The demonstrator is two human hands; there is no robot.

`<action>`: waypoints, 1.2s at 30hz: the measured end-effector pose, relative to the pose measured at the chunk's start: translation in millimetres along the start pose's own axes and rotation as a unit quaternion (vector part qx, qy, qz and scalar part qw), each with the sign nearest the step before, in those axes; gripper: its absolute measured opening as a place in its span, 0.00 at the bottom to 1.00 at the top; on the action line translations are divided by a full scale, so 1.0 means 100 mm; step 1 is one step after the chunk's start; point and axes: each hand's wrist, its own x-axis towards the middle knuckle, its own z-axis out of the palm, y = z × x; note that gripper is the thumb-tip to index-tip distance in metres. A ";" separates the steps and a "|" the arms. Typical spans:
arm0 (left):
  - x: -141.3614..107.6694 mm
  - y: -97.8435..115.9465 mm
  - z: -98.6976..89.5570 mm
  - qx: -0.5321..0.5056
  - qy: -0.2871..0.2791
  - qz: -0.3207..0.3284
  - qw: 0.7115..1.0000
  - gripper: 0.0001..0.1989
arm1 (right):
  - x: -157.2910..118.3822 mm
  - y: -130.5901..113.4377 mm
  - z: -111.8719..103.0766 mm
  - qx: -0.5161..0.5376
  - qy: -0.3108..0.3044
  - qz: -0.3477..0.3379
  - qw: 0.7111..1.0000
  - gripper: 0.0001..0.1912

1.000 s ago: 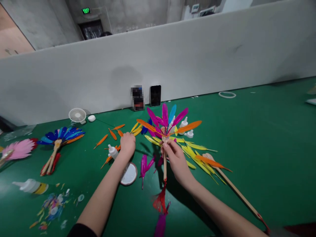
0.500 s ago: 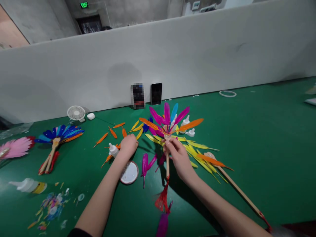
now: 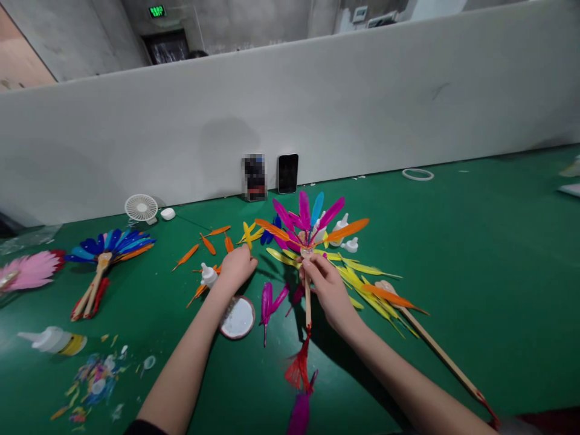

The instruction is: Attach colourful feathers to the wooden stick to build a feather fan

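Observation:
My right hand [image 3: 327,285] is closed round the top of a wooden-handled feather fan [image 3: 308,308], held upright. Magenta, orange and blue feathers spread from its head, and a red tassel [image 3: 298,367] hangs below. My left hand [image 3: 238,267] has its fingers pinched on a yellow feather [image 3: 247,234], which stands up from the fingertips among other yellow feathers. Under the left wrist lies a round dish of white stuff [image 3: 238,318]. A white glue bottle [image 3: 209,275] touches that hand's outer side. Loose yellow-green feathers [image 3: 374,296] lie right of the fan.
Finished-looking blue [image 3: 103,260] and pink [image 3: 34,270] feather fans lie at the left, near a glue bottle [image 3: 54,341] and scraps [image 3: 97,380]. Another wooden stick [image 3: 439,350] lies right. A small fan [image 3: 141,208] and two phones [image 3: 287,173] are by the partition [image 3: 290,109].
A yellow feather now stands up at my left fingertips, and the left hand has shifted slightly right. The feather fan in my right hand has tipped a little to the left.

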 end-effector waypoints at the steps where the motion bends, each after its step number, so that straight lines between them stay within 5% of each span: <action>1: 0.00 0.01 -0.02 -0.017 0.007 0.004 1.000 0.10 | 0.00 0.00 0.00 0.009 0.000 0.006 1.000 0.13; 5: -0.03 0.09 -0.04 -0.267 -0.012 0.042 0.963 0.06 | 0.01 0.00 0.02 0.079 0.014 0.036 0.996 0.12; 8: -0.09 0.17 -0.02 -0.533 -0.076 0.051 0.841 0.05 | 0.02 -0.01 0.02 0.111 0.018 0.029 0.993 0.12; 11: -0.15 0.24 0.01 -0.616 -0.133 0.048 0.775 0.08 | 0.02 -0.02 0.01 0.125 0.010 0.023 0.992 0.14; 15: -0.21 0.31 0.03 -0.627 -0.166 0.069 0.758 0.09 | 0.03 -0.03 0.00 0.133 -0.004 0.040 0.990 0.15; 22: -0.25 0.36 0.06 -0.569 -0.158 0.107 0.800 0.09 | 0.04 -0.02 -0.01 0.121 -0.005 0.040 0.992 0.14; 26: -0.18 0.30 0.00 -0.295 -0.069 0.076 0.950 0.09 | 0.03 -0.03 -0.02 0.131 0.022 0.040 0.990 0.14; 27: -0.16 0.27 0.00 -0.234 -0.054 0.062 0.969 0.09 | 0.03 -0.04 -0.02 0.134 0.030 0.041 0.990 0.14; 36: -0.03 0.00 0.10 0.023 -0.010 -0.021 0.999 0.13 | 0.03 -0.05 -0.02 0.138 0.035 0.052 0.988 0.15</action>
